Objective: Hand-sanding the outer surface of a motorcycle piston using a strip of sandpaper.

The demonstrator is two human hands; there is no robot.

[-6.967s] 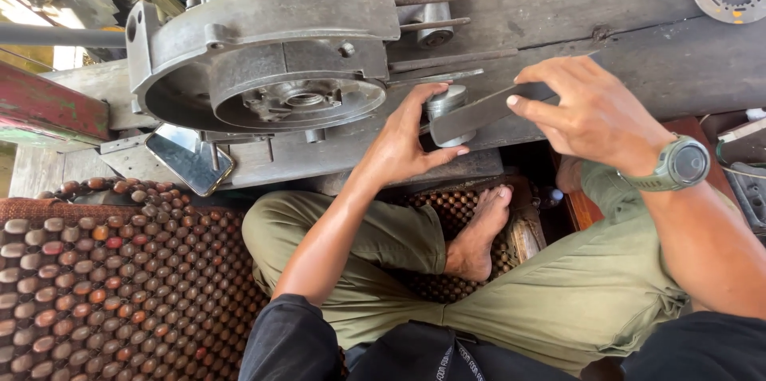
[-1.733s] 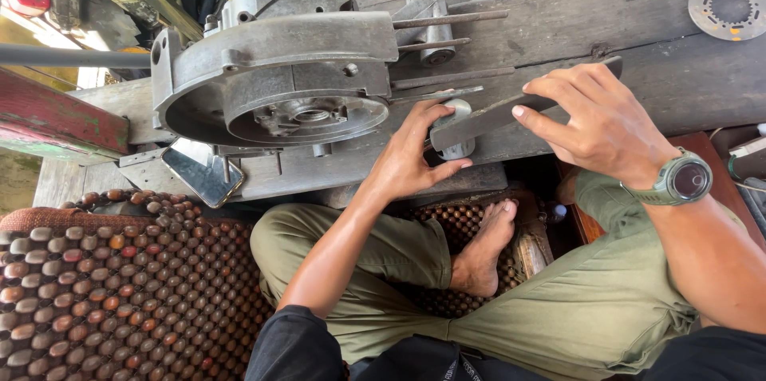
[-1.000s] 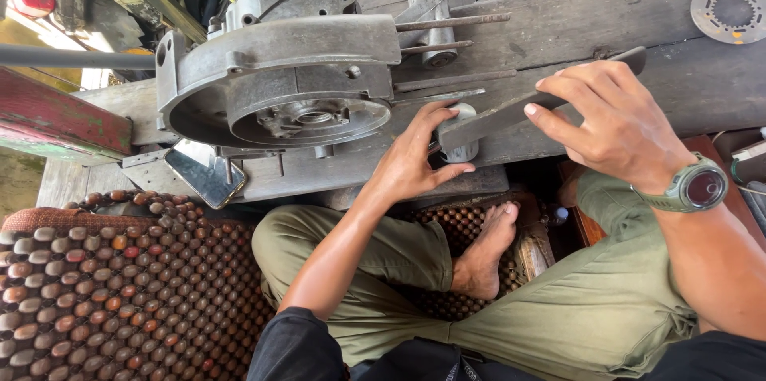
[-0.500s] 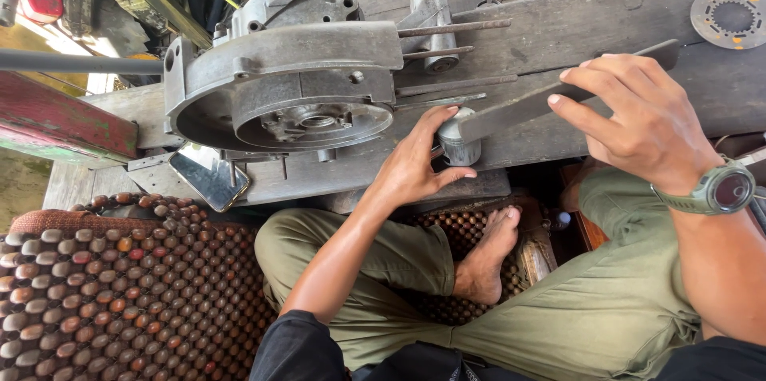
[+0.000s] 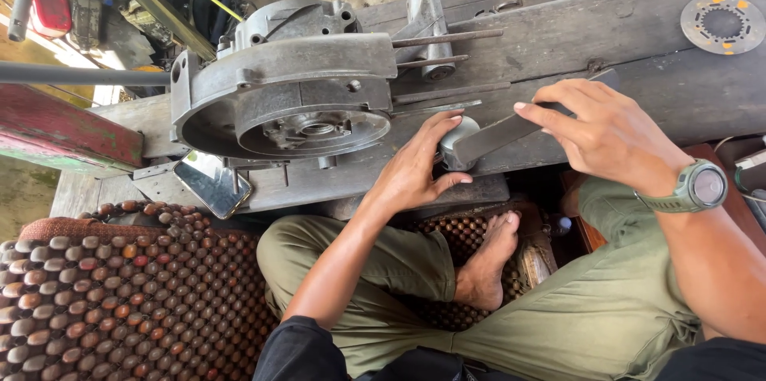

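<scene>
Wooden planks (image 5: 558, 38) carry the grey engine casing (image 5: 287, 90). Just right of it, your left hand (image 5: 415, 169) cups the wrench's round head (image 5: 459, 142). Your right hand (image 5: 606, 134), gripping the handle (image 5: 503, 135), has swung farther from the casing than before.

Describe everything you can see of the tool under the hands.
The ratchet wrench is a dark flat metal bar ending in a rounded silvery head. It lies slanted on the wooden bench, beside the grey engine casing. The left hand cups the head; the right hand presses the handle's far end.
</scene>
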